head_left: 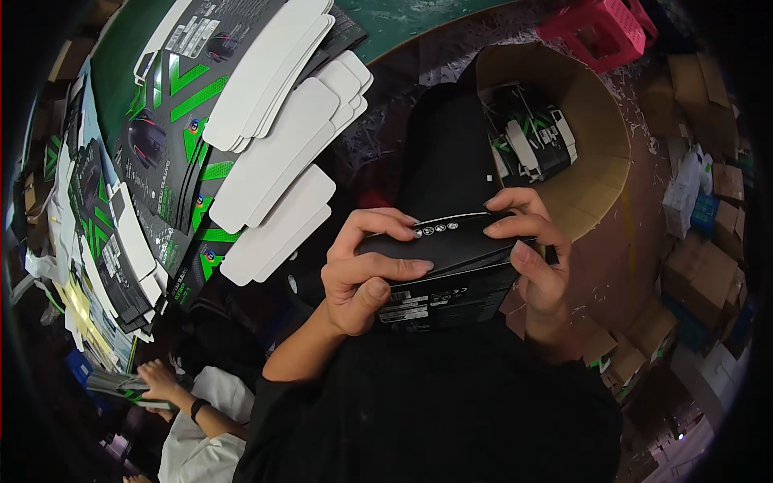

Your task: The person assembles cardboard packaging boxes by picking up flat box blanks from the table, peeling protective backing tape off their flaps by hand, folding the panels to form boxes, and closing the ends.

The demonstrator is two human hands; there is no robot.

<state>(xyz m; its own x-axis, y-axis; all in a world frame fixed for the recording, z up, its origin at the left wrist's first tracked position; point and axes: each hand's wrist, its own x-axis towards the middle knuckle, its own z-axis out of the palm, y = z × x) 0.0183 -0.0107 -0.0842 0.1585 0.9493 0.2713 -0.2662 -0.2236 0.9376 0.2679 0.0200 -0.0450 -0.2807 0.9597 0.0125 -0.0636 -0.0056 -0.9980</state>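
Close to my body, both hands grip a black printed carton (451, 299). My left hand (360, 270) wraps its left end, with the fingers and thumb pressed on the carton's top flap (439, 244). At the other end, my right hand (533, 251) pinches the flap's edge, its thumb near the corner. The flap bulges a little and a narrow gap shows beneath it. Left of my hands lie stacks of flat carton blanks (270, 197) with white tabs and black-and-green printing.
A large round-walled cardboard bin (600, 153) on the right holds several black cartons (535, 145). Behind it stands a pink stool (600, 36). The green table (403, 20) carries the blanks. At lower left, a co-worker's hand (161, 382) touches a stack of blanks. Brown boxes (700, 266) crowd the right side.
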